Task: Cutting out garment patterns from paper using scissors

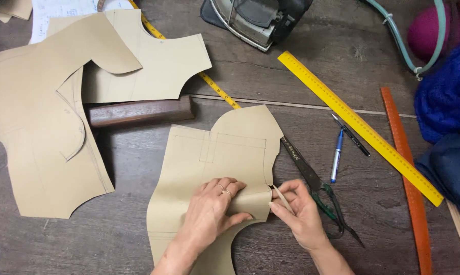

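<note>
A tan paper pattern piece (225, 153) lies flat in front of me on the dark wooden table (301, 86). My left hand (212, 211) presses down on its lower middle, fingers spread, rings on two fingers. My right hand (301, 214) pinches a thin pale paper strip (281, 197) at the piece's right edge, where a fold or dart is pushed up between both hands. Dark scissors (316, 186) with green handles lie just right of my right hand, touching nothing I hold.
Two more tan pattern pieces (41, 127) (153, 61) lie at the left, with a dark wooden block (138, 112) between them. A yellow ruler (357, 125), an orange ruler (408, 178), two pens (342, 145), a yellow tape measure (217, 89), an iron (255, 18) and blue fabric (446, 97) surround the work.
</note>
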